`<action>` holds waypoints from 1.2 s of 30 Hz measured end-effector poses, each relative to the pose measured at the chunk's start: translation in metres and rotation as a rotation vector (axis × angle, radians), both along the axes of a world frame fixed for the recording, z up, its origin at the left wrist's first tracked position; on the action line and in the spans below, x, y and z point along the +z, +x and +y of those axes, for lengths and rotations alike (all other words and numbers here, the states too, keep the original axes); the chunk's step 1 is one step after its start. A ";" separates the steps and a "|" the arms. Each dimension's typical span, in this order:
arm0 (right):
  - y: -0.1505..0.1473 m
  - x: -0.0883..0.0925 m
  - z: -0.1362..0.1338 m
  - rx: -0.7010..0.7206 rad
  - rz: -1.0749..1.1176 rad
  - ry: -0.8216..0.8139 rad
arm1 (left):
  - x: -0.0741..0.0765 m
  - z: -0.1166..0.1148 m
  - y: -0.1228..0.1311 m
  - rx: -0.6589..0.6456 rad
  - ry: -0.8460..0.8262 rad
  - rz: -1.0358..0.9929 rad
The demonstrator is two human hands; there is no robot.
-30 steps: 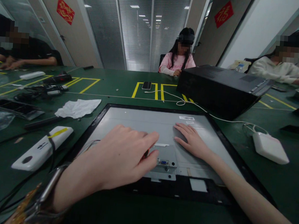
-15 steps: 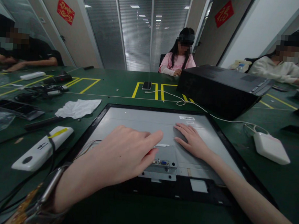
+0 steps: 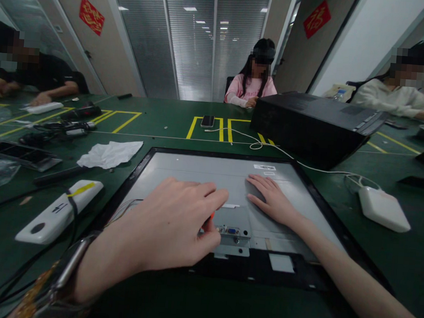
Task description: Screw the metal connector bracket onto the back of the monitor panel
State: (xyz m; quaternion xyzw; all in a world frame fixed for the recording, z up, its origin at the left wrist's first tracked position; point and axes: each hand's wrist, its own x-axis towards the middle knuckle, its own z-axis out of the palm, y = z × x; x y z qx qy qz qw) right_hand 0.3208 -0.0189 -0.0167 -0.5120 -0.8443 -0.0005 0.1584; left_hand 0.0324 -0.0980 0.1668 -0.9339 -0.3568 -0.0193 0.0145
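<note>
A monitor panel (image 3: 197, 163) lies on the table with its grey metal back up and a black frame around it. My left hand (image 3: 170, 219) is closed over the metal port box (image 3: 241, 222), which has a blue video port. Its fingers grip a screwdriver (image 3: 211, 216), of which only a bit of orange-and-black handle shows; its tip is hidden. My right hand (image 3: 269, 198) rests flat on the metal back, fingers stretched out, holding nothing. Thin wires (image 3: 123, 206) run beneath my left forearm.
Left of the panel are a white oblong device (image 3: 59, 213), black cables and crumpled tissue (image 3: 110, 154). A large black case (image 3: 309, 130) stands behind it; a white square adapter (image 3: 384, 208) lies to the right. A phone (image 3: 207, 121) is farther back. Several people sit around the table.
My left hand's fingers have shifted and turned around the screwdriver, and its thumb is lower, showing the orange handle. My right hand stays in place. A co-worker's hand at left has reached the white object there.
</note>
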 end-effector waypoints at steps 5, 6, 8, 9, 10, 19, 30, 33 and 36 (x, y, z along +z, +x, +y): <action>0.001 0.000 0.000 0.002 0.009 0.005 | -0.005 0.002 -0.001 0.004 0.066 0.025; 0.001 -0.001 0.000 0.003 0.013 0.005 | -0.005 0.002 -0.002 0.004 0.076 0.027; 0.001 -0.001 0.000 0.004 0.018 0.007 | -0.006 0.004 -0.002 0.001 0.083 0.032; 0.001 -0.001 0.000 0.003 0.018 0.006 | -0.006 0.004 -0.002 -0.004 0.082 0.034; 0.001 -0.001 0.000 0.002 0.016 0.005 | -0.006 0.004 -0.001 -0.010 0.079 0.034; 0.001 -0.001 0.000 -0.001 0.008 0.004 | -0.003 -0.001 0.001 -0.073 0.001 0.005; 0.000 -0.001 0.000 0.004 0.015 0.011 | -0.003 0.002 0.002 -0.083 -0.044 -0.010; 0.001 -0.001 0.000 0.004 0.011 0.007 | -0.007 0.006 0.002 -0.082 0.008 0.005; 0.001 -0.001 0.000 0.004 0.008 0.001 | -0.008 0.007 0.002 -0.061 0.039 0.034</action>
